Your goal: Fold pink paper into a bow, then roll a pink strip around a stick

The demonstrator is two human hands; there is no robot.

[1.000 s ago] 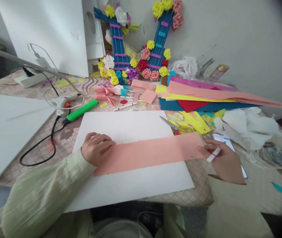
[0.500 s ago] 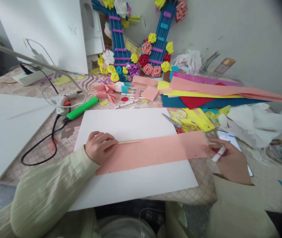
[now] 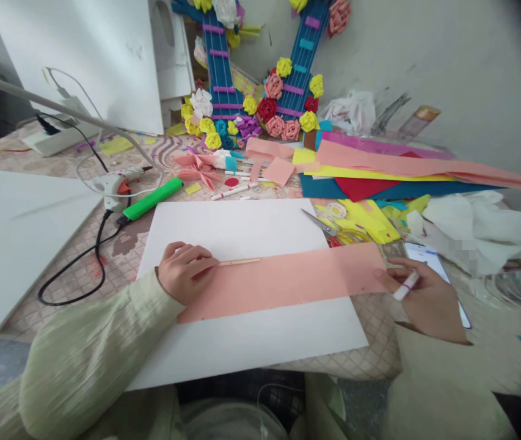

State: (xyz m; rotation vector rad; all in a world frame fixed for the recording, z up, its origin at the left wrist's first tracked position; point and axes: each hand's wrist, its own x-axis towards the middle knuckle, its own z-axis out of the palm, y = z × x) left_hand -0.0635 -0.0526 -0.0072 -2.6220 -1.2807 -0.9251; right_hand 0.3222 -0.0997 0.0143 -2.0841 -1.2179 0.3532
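A long strip of pink paper (image 3: 283,278) lies slantwise over a white board (image 3: 242,226). At its left end rests my left hand (image 3: 187,272), fingers closed and pressed down on a thin pale stick (image 3: 240,261) that lies along the strip's upper edge; the rest of the stick is hidden under the hand. On the other side, my right hand (image 3: 429,296) holds a white marker (image 3: 405,286) with a pink band. Its fingertips are at the strip's right end; whether they pinch the paper I cannot tell.
Scissors (image 3: 319,223) lie by the board's upper right corner, beside yellow paper scraps (image 3: 367,220). A phone (image 3: 434,263) is partly under my right hand. Left stand a glue gun (image 3: 116,190) with cords and a green stick-shaped object (image 3: 154,198). Paper-flower guitars (image 3: 223,79) lean behind.
The view has shifted very slightly. Both hands, the pink paper, the stick and the marker stay as they were.
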